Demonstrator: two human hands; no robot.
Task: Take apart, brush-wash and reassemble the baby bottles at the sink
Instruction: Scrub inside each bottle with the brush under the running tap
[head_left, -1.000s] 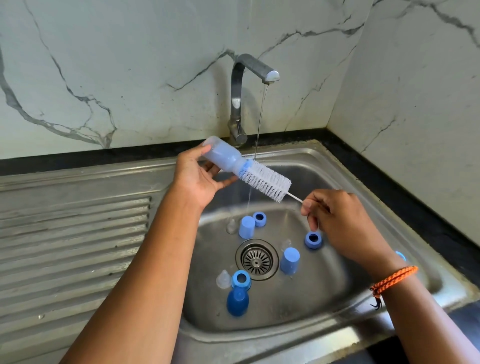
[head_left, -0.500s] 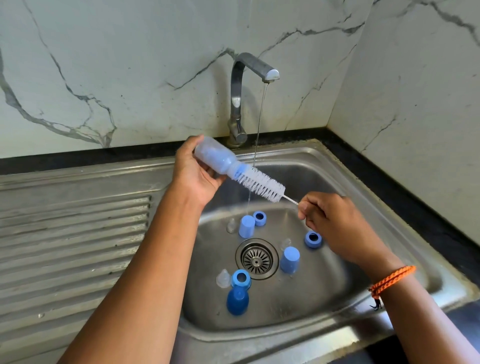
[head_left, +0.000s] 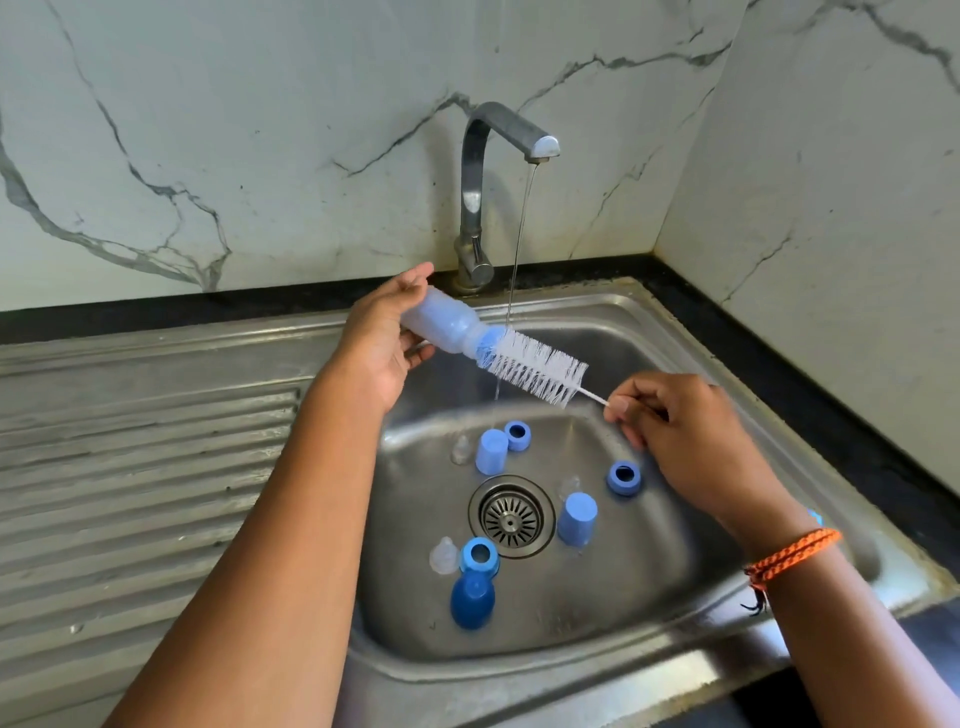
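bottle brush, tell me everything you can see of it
The bottle brush has dense white bristles round a thin white wire stem. It lies tilted, tip up-left, stem down-right. Its tip sits in the mouth of the pale blue bottle, which the left hand holds; most of the bristles show outside. The right hand pinches the stem end. It hangs over the sink basin, and the thin tap stream falls onto the bristles near the bottle mouth.

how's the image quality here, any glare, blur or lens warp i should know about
Head view: even daylight with soft shadows; bright glare streaks on the steel sink rim and draining board; wide-angle warp bows the counter edge and stretches the forearms at the bottom; the bottle in the left hand and the brush held by the right hand look slightly soft, while the drain is sharp.
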